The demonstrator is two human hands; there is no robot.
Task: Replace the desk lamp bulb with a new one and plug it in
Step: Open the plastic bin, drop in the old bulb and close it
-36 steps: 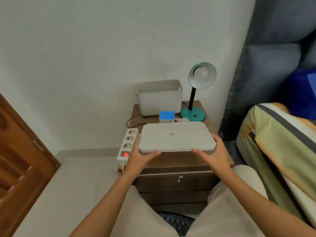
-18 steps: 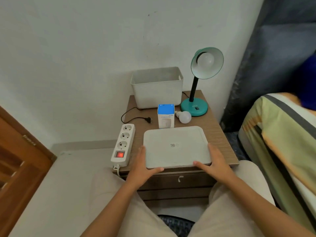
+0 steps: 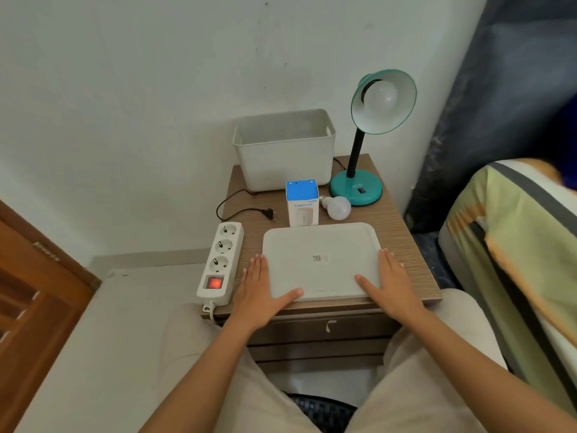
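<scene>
Loose bulb (image 3: 338, 208) beyond flat lid (image 3: 321, 260); left hand (image 3: 259, 287), right hand (image 3: 395, 282) flat, flanking lid.

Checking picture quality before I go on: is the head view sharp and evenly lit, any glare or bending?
Head view: soft, even light, no hard glare; lamp, spare bulb and plug sharp; bed at right blurred; wide-angle bending at the edges.

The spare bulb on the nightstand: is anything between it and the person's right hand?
Only the far part of the lid lies between the right hand and the bulb; it lies low and flat.
</scene>
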